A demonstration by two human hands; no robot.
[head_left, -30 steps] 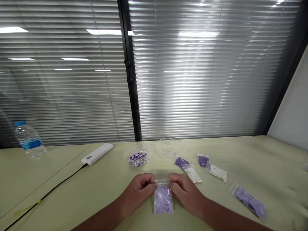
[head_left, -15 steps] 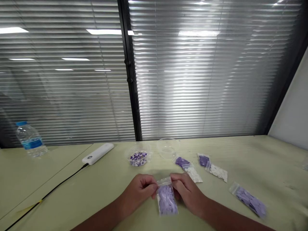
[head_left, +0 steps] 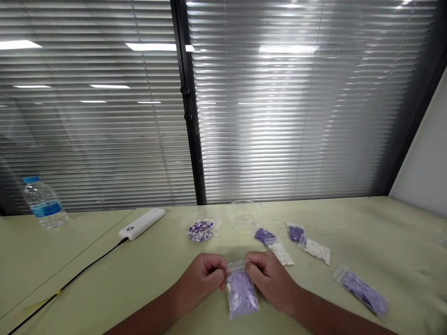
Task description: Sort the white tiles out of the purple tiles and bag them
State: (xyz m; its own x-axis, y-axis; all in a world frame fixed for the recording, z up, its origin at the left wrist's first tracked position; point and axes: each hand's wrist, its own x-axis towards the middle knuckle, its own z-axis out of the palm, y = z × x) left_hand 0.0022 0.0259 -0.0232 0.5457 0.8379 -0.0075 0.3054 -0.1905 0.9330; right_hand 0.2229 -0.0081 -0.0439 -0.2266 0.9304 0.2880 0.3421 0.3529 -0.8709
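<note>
A small clear zip bag point(head_left: 242, 293) full of light purple pieces hangs between my two hands near the front of the table. My left hand point(head_left: 204, 279) pinches its upper left corner between thumb and fingers. At the upper right corner, my right hand point(head_left: 268, 278) grips the bag the same way. The zip strip runs along the top between them; whether it is open or sealed cannot be made out. Behind my hands stands a clear round tub point(head_left: 200, 230) with purple and white pieces in it.
A clear round container point(head_left: 244, 216) stands beside the tub. To the right lie bags of dark purple pieces point(head_left: 264, 236), point(head_left: 295, 233), bags of white pieces point(head_left: 281, 252), point(head_left: 317, 251) and another light purple bag point(head_left: 363, 291). At left are a white power bank point(head_left: 142, 223), its black cable point(head_left: 80, 279) and a water bottle point(head_left: 45, 202).
The bag has dropped slightly toward me at its lower end. My right fingers have shifted a little along its top edge; my left hand has barely moved.
</note>
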